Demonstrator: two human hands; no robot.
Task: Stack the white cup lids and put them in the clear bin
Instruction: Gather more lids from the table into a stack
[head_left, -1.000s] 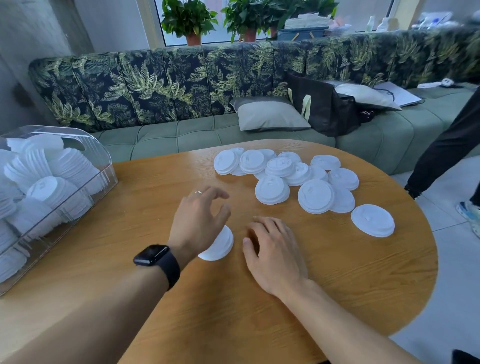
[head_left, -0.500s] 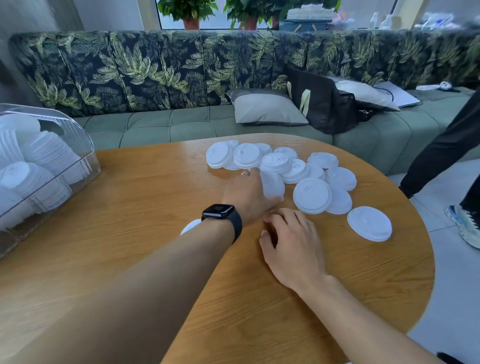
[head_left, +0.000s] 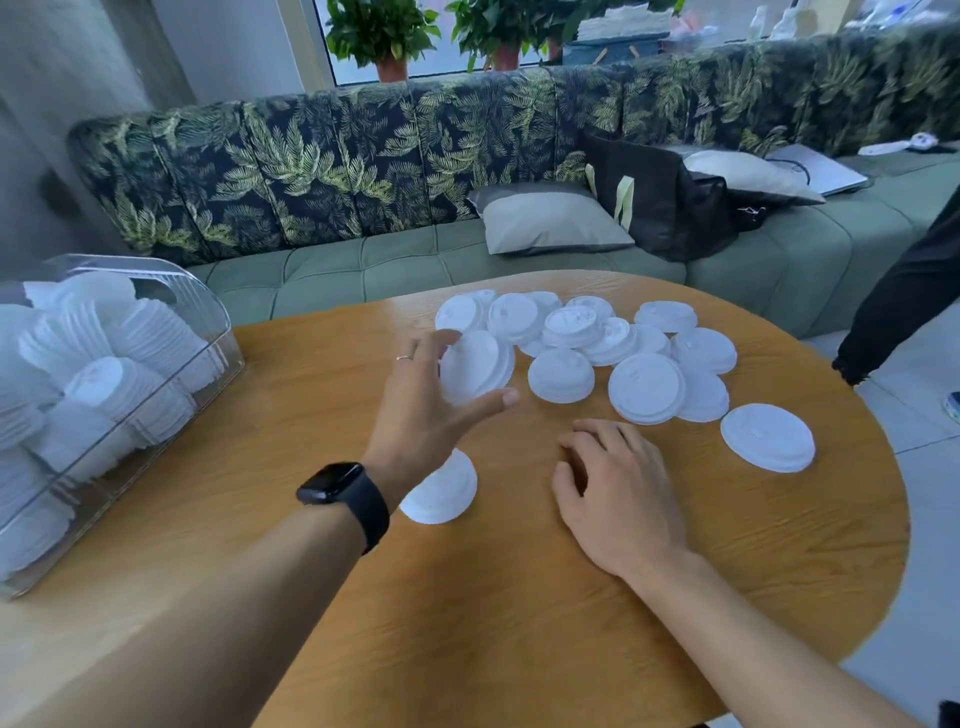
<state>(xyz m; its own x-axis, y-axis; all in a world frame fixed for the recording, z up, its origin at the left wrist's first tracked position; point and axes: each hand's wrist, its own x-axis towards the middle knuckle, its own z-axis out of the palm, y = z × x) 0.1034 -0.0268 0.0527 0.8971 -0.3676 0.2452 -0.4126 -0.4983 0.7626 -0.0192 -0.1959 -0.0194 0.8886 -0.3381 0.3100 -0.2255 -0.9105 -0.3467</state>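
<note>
At the far side of the round wooden table, my left hand has a small stack of white plastic cup lids pinched between thumb and fingers, tilted up on edge and clear of the tabletop. My right hand lies flat and loose on the wood, holding nothing, just near of the scattered pile of loose white lids. Partly under my left wrist sits a short stack of white lids on the table, and that looks to me like the place this handful goes next. Over on the left, the clear plastic bin with the curved top is already well loaded with rows of stacked lids, so a good share of the job looks done. What's left: over a dozen lids, by my count, overlapping at the far right, plus one lone white lid lying apart at the right edge. All of those need gathering, nesting and carrying across to the bin.
</note>
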